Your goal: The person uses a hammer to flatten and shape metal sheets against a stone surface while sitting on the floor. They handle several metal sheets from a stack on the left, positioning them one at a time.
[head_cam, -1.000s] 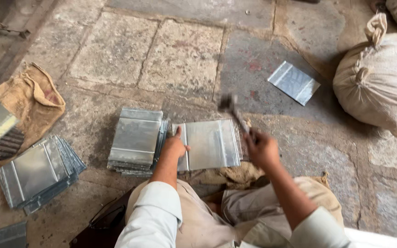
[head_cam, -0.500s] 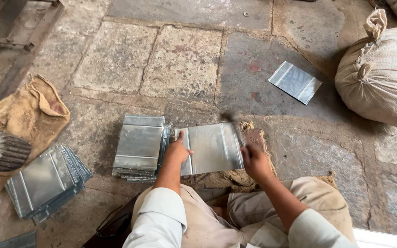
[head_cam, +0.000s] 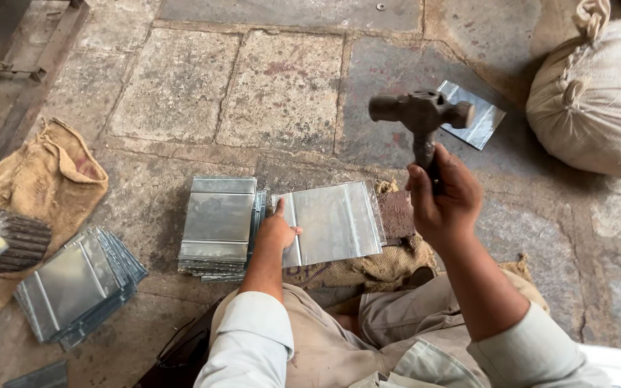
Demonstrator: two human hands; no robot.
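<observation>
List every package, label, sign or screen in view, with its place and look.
Tied off-white cloth sack: top right on the stone floor, bulging and rounded, knotted at its neck.
Brown burlap bag: left on the floor, flat, crumpled, open-mouthed.
No labels, signs or screens are visible.

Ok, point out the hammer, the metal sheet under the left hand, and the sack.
hammer (head_cam: 421,111), head view, on its steel head.
metal sheet (head_cam: 336,223), head view, on its flat middle.
sack (head_cam: 594,100), head view, on its bulging side.

One head-worn camera looks steeply down, close over the stone floor.
</observation>
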